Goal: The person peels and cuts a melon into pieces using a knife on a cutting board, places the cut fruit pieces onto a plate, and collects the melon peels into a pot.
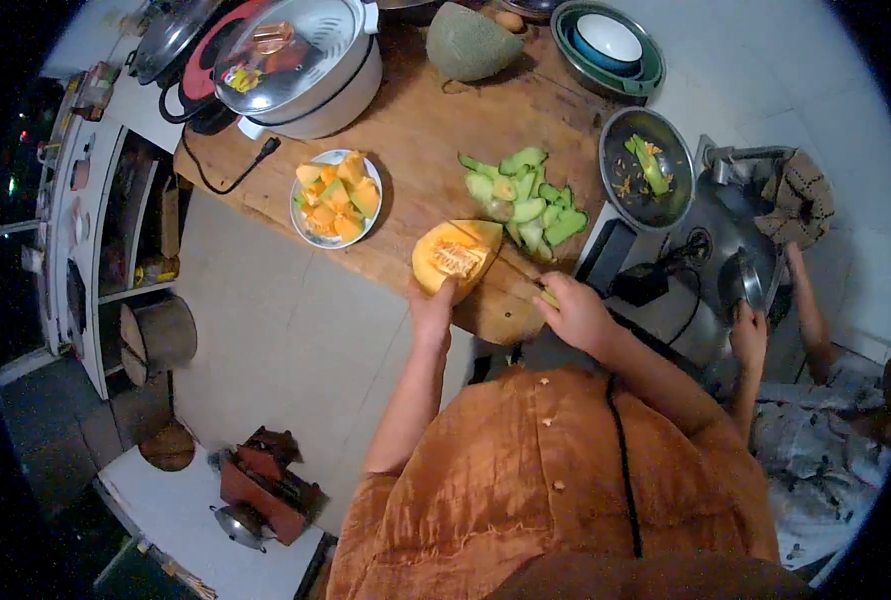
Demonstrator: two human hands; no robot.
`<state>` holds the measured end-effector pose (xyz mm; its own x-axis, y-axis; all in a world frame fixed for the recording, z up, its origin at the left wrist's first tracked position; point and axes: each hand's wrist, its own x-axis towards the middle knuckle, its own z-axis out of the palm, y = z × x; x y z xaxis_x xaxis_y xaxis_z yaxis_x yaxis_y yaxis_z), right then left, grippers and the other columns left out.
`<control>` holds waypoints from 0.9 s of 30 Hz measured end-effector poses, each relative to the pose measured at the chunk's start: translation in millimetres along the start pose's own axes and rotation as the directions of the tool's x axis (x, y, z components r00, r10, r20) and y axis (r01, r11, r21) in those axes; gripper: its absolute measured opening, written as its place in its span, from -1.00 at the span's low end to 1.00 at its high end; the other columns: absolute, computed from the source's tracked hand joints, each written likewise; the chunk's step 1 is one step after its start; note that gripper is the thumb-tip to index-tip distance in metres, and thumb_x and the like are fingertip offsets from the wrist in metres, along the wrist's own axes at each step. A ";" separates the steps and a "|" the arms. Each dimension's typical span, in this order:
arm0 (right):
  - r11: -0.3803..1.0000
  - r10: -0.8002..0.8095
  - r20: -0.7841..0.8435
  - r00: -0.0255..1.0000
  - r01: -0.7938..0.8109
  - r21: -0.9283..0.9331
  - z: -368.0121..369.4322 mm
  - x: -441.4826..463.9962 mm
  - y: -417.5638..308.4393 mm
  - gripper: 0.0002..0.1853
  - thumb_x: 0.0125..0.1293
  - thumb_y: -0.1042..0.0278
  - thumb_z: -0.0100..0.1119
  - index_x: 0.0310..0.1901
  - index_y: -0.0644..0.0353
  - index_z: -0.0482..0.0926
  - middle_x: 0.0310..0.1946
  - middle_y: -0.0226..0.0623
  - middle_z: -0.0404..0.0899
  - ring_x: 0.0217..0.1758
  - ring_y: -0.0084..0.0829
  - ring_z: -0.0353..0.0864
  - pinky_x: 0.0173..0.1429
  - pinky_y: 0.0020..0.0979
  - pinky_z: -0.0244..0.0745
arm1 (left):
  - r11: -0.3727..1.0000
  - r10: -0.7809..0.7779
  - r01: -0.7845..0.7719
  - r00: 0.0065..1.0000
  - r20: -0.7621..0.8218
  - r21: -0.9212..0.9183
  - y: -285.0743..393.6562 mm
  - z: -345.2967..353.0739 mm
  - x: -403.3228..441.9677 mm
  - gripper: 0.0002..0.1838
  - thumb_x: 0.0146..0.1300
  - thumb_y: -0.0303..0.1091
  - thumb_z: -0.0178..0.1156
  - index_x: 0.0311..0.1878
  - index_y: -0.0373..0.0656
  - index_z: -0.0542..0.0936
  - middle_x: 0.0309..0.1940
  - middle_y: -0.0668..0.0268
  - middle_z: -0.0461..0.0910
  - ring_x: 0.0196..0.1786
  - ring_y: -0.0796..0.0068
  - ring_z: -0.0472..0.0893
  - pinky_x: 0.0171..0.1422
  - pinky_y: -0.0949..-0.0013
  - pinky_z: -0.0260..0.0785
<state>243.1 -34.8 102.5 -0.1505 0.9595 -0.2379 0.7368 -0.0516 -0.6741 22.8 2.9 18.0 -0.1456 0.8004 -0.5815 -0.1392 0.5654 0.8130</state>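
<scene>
My left hand (432, 312) grips a peeled orange melon piece (450, 256) from below, thumb near its seedy hollow. My right hand (577, 314) is closed around the yellowish handle of a knife (547, 297). The blade points toward the melon's right side; whether it touches the flesh I cannot tell. Green peels (535, 205) lie heaped on the wooden table (425, 130) just beyond the knife. Left of the melon stands a patterned bowl (320, 242) full of cut orange chunks (343, 197).
An unpeeled melon half (472, 42) rests at the back, near a white lidded pot (340, 95). A metal bowl (690, 165) with scraps stands to the right, close to a dark phone-like slab (605, 252). Another person's hand (748, 335) holds a pan (743, 280) over the sink.
</scene>
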 end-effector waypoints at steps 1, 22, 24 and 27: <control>0.999 0.020 0.017 1.000 -0.020 -0.034 -3.6 -0.3 -6.3 -0.72 0.21 0.25 0.09 -0.14 0.27 0.41 -0.28 0.04 0.52 -0.22 0.07 0.52 -0.19 -0.05 0.45 | 1.000 0.019 -0.019 1.000 -0.012 0.013 2.0 3.1 0.5 -0.29 0.06 -0.45 0.19 0.28 -0.32 0.12 0.12 0.06 0.36 0.13 0.23 0.42 0.19 0.28 0.31; 0.975 0.099 0.168 0.981 -0.062 -0.214 46.6 57.3 8.9 -0.73 0.28 0.17 0.01 -0.28 0.25 0.33 -0.50 0.05 0.52 -0.41 0.08 0.55 -0.35 -0.01 0.44 | 0.991 0.102 -0.100 0.995 -0.012 0.093 -2.6 -5.1 -3.2 -0.33 0.10 -0.45 0.12 0.30 -0.28 0.15 0.10 0.07 0.38 0.09 0.25 0.45 0.15 0.29 0.34; 0.975 0.046 0.102 0.994 -0.022 -0.219 42.1 52.2 11.2 -0.73 0.28 0.18 0.01 -0.28 0.25 0.33 -0.51 0.05 0.52 -0.41 0.08 0.54 -0.35 -0.02 0.44 | 0.991 0.093 -0.091 0.996 -0.015 0.095 -3.1 -8.3 -4.1 -0.33 0.10 -0.45 0.12 0.30 -0.27 0.15 0.10 0.07 0.39 0.09 0.26 0.46 0.15 0.30 0.33; 0.974 0.045 0.091 0.995 -0.023 -0.227 26.6 35.9 -5.2 -0.74 0.29 0.18 0.00 -0.27 0.24 0.33 -0.50 0.03 0.52 -0.41 0.08 0.54 -0.34 -0.02 0.45 | 0.986 0.090 -0.085 0.995 -0.032 0.143 -9.4 -12.5 -9.7 -0.33 0.09 -0.46 0.13 0.30 -0.27 0.16 0.08 0.08 0.41 0.07 0.29 0.46 0.15 0.32 0.32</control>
<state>216.4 -7.4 78.9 -0.1765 0.9272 -0.3305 0.8706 -0.0097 -0.4920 13.2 -12.7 15.6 -0.1892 0.8412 -0.5065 0.0151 0.5182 0.8551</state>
